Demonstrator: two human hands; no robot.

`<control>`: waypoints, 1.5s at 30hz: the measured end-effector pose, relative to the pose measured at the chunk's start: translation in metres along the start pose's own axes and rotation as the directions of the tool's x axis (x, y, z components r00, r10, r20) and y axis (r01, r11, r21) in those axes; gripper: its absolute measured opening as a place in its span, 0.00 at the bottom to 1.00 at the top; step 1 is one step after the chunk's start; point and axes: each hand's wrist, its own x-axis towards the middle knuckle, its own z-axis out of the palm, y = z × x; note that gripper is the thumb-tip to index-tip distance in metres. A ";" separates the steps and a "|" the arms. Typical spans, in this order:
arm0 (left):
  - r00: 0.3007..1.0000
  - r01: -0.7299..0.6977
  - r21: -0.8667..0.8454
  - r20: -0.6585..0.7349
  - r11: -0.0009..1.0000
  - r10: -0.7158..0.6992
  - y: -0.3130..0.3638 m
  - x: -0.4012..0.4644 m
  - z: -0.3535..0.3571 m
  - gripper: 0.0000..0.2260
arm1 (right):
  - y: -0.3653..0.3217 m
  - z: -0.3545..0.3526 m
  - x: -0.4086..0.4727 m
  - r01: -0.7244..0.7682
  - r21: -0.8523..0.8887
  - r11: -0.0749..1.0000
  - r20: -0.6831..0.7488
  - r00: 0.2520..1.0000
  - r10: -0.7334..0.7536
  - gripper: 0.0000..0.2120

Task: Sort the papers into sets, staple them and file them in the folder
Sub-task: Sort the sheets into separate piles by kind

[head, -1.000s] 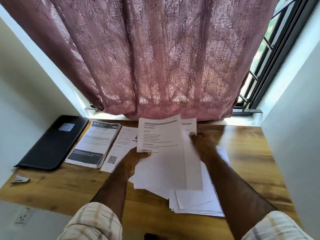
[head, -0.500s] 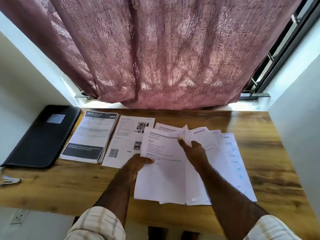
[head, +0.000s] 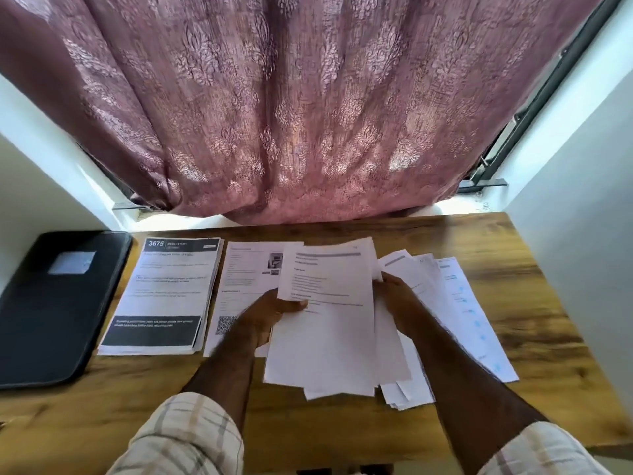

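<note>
Papers [head: 329, 323], loose white printed sheets, held as a bundle above the middle of the wooden desk [head: 534, 303], tilted toward the viewer. Left hand [head: 267, 317]: grips the bundle's left edge, thumb curled over the front of the top sheet, fingers behind. Right hand [head: 399, 303]: holds the bundle's right edge, fingers curled round it; fingertips hidden behind the paper. Top sheet: grey header bar, lines of text too blurred to read.

Fanned sheets [head: 462, 303]: several white pages spread flat on the desk to the right of the bundle, partly under the right forearm, some with pale blue marks.

Set with black header [head: 164, 296]: stack of pages headed "3675", black band at its foot, lying flat near the far left part of the desk.

Sheet with QR code [head: 246, 279]: lies just beside that stack, between it and the bundle, partly covered by the left hand.

Folder [head: 51, 310]: black, closed, pale label on its cover, at the desk's left edge, beside the "3675" stack.

Curtain [head: 291, 108]: patterned mauve fabric, hanging behind the far edge.

Sleeves [head: 185, 437]: checked, pale, both forearms.
</note>
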 end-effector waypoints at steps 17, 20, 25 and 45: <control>0.978 -0.141 0.073 -0.145 0.987 0.150 -0.005 0.007 -0.062 0.18 | 0.030 0.048 0.024 -0.391 -0.499 0.774 -0.566 0.823 0.050 0.33; 0.977 -0.166 0.003 -0.132 0.986 0.165 -0.003 0.009 -0.066 0.23 | 0.022 0.038 0.024 -0.288 -0.403 0.869 -0.512 0.857 0.047 0.18; 0.986 -0.150 -0.113 -0.095 0.982 0.140 0.002 0.019 -0.057 0.21 | 0.007 0.028 0.026 -0.068 -0.374 0.925 -0.391 0.916 -0.090 0.16; 0.998 -0.035 -0.109 0.050 0.993 0.040 0.003 0.038 -0.009 0.27 | -0.002 0.009 0.000 -0.060 0.242 0.968 -0.203 0.973 0.111 0.25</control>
